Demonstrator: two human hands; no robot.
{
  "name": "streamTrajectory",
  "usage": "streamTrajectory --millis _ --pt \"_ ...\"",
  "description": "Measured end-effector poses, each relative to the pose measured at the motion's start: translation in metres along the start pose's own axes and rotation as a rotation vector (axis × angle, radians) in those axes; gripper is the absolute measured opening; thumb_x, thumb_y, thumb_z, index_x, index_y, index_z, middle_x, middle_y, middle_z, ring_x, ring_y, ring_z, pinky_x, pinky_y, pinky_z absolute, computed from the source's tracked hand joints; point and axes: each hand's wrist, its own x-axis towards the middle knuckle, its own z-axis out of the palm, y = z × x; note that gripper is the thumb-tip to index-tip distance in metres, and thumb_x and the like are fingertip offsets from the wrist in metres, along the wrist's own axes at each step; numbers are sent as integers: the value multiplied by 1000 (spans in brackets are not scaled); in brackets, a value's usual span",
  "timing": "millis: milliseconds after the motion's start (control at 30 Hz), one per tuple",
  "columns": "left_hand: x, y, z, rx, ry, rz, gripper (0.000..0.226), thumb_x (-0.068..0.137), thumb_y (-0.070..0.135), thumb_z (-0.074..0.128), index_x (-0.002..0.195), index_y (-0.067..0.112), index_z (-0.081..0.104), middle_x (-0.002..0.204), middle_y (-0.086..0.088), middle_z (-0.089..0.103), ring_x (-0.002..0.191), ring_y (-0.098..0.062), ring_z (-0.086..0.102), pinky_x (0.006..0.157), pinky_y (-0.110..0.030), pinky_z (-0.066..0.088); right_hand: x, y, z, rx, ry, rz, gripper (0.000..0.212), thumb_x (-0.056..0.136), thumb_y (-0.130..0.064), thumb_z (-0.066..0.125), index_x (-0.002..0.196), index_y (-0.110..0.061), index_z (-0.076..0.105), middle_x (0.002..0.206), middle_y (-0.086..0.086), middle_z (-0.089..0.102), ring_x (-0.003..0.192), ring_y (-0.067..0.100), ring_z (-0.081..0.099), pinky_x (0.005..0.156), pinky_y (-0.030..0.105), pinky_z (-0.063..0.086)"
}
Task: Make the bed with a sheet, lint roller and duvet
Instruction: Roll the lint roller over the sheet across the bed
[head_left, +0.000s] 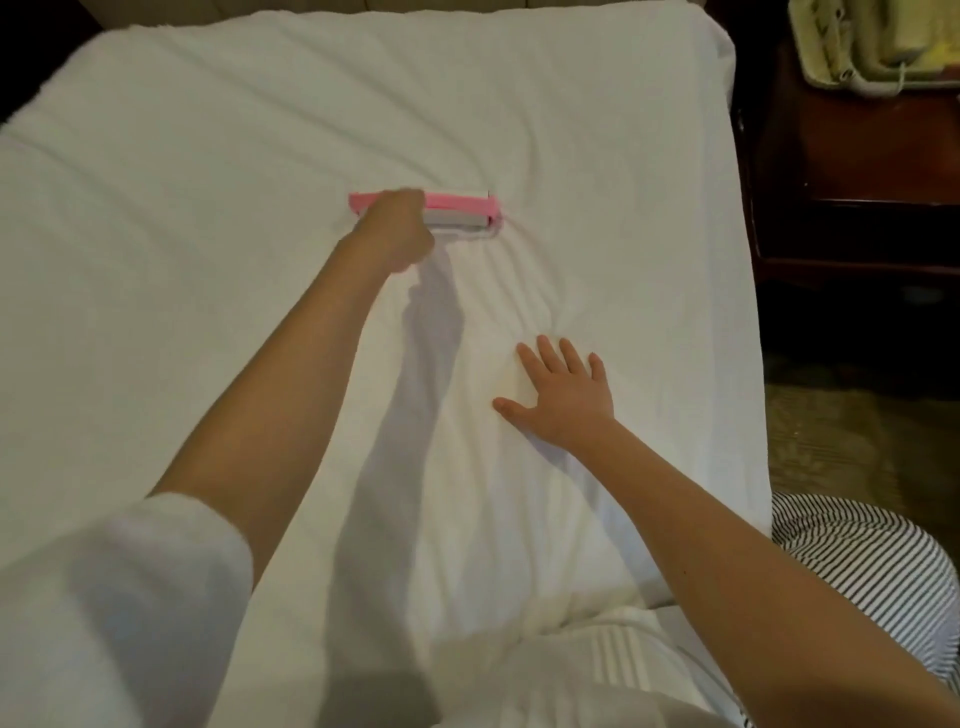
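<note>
A white sheet (218, 218) covers the whole bed, with creases fanning out from the middle. My left hand (397, 234) is stretched forward and grips a pink lint roller (462, 210), whose roll lies flat on the sheet near the bed's centre. Part of the roller's handle is hidden under my fist. My right hand (563, 397) rests flat on the sheet nearer to me, fingers spread, and the fabric puckers around it. No duvet can be told apart in this view.
A dark wooden nightstand (852, 156) stands to the right of the bed, with a pale telephone (857, 47) on top. Striped fabric (857, 566) shows at the lower right beside the mattress edge. Patterned carpet (852, 436) lies between them.
</note>
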Motion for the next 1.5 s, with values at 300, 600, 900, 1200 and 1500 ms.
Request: streamTrajectory --millis 300,600,900,1200,1500 --pt "-149 -32 3 22 -169 33 20 91 8 40 108 10 49 111 -17 59 84 -28 55 65 -30 42 -1 -2 -7 0 14 -19 82 89 -66 36 151 -27 1 159 -1 -4 146 22 -3 116 45 3" --pt "-18 12 27 -108 -4 -52 58 96 6 35 149 7 12 142 -23 31 124 -38 42 95 -39 38 -2 -2 -8 13 10 -12 81 88 -65 38 151 -27 3 159 -3 -4 146 21 -4 117 44 1" --pt "-164 -9 4 21 -221 -10 37 92 8 39 129 8 40 116 -14 55 85 -25 50 58 -26 33 -1 -1 -2 0 23 -22 81 89 -66 34 151 -26 0 159 -2 -7 146 21 -7 116 45 -2" --pt "-35 16 28 -91 2 -48 61 95 8 39 150 12 12 142 -19 30 121 -38 44 89 -39 41 -4 1 0 2 12 -28 80 91 -65 29 151 -25 -5 158 -2 -13 145 21 -13 116 44 -7" --pt "-153 -3 3 84 -241 -65 49 92 6 38 140 16 34 135 -10 47 118 -29 49 85 -33 42 10 2 -14 -86 224 -87 58 95 -52 34 143 -21 27 147 0 32 130 25 32 107 37 22"
